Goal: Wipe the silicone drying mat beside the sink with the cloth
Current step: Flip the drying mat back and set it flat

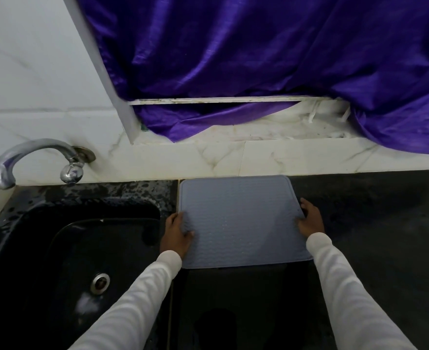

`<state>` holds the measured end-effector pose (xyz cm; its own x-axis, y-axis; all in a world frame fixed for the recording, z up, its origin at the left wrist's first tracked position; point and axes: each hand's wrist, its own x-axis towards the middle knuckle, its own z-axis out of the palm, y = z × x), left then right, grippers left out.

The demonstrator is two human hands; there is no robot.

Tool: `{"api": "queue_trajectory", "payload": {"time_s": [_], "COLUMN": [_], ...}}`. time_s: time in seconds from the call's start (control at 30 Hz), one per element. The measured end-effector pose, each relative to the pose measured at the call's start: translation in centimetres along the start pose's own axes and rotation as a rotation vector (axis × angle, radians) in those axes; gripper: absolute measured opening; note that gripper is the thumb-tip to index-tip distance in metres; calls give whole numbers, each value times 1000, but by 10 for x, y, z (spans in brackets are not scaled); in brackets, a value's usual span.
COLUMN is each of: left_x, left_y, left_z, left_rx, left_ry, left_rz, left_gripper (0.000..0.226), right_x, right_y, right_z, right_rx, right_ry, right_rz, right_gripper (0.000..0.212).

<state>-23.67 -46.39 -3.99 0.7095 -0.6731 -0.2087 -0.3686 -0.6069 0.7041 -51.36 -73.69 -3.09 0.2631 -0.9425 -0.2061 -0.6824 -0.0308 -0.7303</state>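
The head view looks down on a dark counter [372, 223], where two arms in white sleeves [132, 299] reach forward to a grey-blue mat [238, 218], the landmark here. The mat lies flat on the counter, its far edge against the white marble wall strip [259, 157], its near edge at the counter's front. The left hand [176, 233] grasps the mat's left edge, thumb on top and fingers curled at the rim. The right hand [309, 218] grasps the mat's right edge the same way. Just left of the mat sits the black sink [44, 236], its drain [99, 283] nearer than the mat. Beyond the sink, left of the mat, a chrome tap [31, 160] curves from the wall. Behind the mat hangs a purple curtain [259, 51]
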Motion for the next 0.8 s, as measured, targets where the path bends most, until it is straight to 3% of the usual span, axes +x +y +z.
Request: {"api": "queue_trajectory", "payload": {"time_s": [0.17,0.43,0.6,0.8], "left_x": [-16,-58,-68,-76], "left_y": [-3,-10,-13,-15], "left_z": [-1,10,14,11], "left_rx": [-42,-243,-372,-352], "left_ry": [65,209,215,168], "left_rz": [-9,-88,-193,-202], "left_gripper": [59,38,37,37], "right_x": [-21,-64,-79,-89], "right_y": [17,41,47,56], "right_z": [-14,-39,-41,-27], "right_rx": [36,290,474,351], "right_ry": [56,-164,-4,167], "right_rz": [103,222,224,258], "right_gripper": [66,56,36,20]}}
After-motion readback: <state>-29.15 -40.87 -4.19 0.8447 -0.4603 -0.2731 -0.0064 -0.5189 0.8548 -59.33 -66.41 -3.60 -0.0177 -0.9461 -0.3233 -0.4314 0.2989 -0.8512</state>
